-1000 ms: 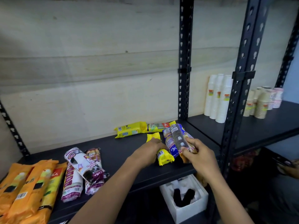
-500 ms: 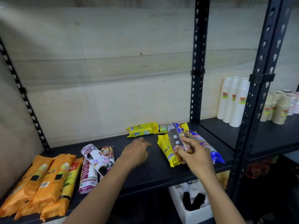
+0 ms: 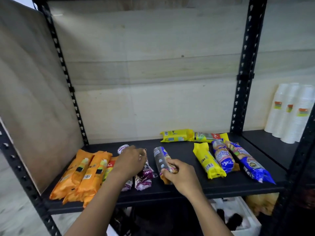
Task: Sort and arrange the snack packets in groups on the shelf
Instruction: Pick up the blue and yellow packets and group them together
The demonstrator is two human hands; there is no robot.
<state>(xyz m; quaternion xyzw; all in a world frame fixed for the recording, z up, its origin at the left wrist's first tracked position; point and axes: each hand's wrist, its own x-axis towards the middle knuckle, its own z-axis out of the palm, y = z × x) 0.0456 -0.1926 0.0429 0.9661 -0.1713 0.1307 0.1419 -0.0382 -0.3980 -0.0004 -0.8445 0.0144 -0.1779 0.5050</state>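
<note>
Snack packets lie on a black shelf. Orange packets are grouped at the left. Beside them lie purple-and-white packets, and my left hand rests on top of them, fingers curled; whether it grips one I cannot tell. My right hand is shut on a grey-and-blue biscuit packet that lies lengthwise just right of the purple ones. Further right lie a yellow packet and two blue packets. Two more yellow packets sit at the back.
Black slotted uprights frame the bay. White stacks of paper cups stand on the neighbouring shelf at right. Below the shelf sits a white foam box with dark items inside. A board wall closes the left side.
My right hand has carried the grey-and-blue packet left from the blue and yellow group to beside the purple packets. My left hand has moved left onto the purple packets. The view has shifted left.
</note>
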